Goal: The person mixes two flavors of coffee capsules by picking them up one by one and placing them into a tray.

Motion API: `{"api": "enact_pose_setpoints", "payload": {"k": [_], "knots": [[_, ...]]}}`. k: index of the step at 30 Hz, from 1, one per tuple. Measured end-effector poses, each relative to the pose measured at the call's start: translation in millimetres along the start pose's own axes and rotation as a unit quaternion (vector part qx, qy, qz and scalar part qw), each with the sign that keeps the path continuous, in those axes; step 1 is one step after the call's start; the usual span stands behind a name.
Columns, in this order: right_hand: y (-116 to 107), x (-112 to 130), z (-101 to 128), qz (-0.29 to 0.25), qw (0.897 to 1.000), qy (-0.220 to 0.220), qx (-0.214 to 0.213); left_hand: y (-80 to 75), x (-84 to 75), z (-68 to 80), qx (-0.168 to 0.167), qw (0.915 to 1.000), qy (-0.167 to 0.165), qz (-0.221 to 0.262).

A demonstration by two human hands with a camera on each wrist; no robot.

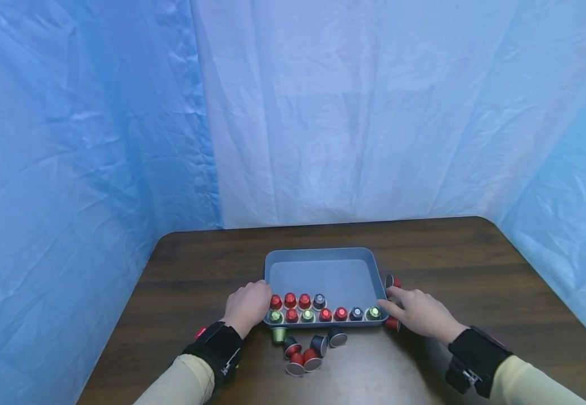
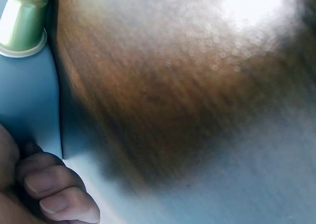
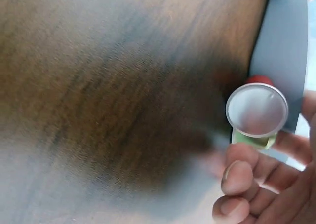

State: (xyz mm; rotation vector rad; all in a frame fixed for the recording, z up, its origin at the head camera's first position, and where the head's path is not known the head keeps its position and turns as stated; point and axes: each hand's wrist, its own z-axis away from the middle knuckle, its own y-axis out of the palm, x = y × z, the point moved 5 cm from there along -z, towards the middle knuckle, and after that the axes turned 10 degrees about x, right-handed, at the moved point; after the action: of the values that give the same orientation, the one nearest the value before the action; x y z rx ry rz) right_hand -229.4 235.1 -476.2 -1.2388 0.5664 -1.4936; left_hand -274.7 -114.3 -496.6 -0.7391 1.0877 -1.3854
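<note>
A shallow blue-grey rectangular tray with rounded corners (image 1: 323, 273) lies between the two hands, its far part bare. Along its near wall stand small shiny coffee-type capsules in red (image 1: 325, 314), green (image 1: 307, 315) and dark blue (image 1: 356, 313): a full front row, with a shorter row of four behind it toward the tray's left end.

At the tray's left wall, the left hand (image 1: 246, 305) has its fingers curled and appears to grip the rim. At the tray's right wall, the right hand (image 1: 418, 313) has thumb and forefinger extended to the rim near the front corner, its other fingers loosely bent; I cannot tell whether it pinches the rim.

Just outside the tray's near left corner is a metallic green capsule (image 1: 279, 336); right of it, in front of the tray, is a loose group of red and dark silver-lidded capsules (image 1: 312, 360). Beside the tray's right wall lie a farther red capsule (image 1: 397, 283) and a nearer red capsule (image 1: 392, 324).

Uneven lifting or a jolt at the rim could topple the unfixed rows; sliding the tray nearer could shove the capsules lying against or near its walls, and the right fingers could knock those beside them.
</note>
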Motion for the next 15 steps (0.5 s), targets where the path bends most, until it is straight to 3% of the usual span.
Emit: {"api": "enact_pose_setpoints", "payload": {"k": [4,15], "knots": [[4,2,2,-0.002,1.000,-0.017,0.002,0.8,0.3,-0.3,0.000,1.0000,0.002,-0.005],[14,-1,11,0.000,0.999,-0.010,0.032,1.3,1.5,-0.2,0.000,0.9999,-0.001,0.014]]}}
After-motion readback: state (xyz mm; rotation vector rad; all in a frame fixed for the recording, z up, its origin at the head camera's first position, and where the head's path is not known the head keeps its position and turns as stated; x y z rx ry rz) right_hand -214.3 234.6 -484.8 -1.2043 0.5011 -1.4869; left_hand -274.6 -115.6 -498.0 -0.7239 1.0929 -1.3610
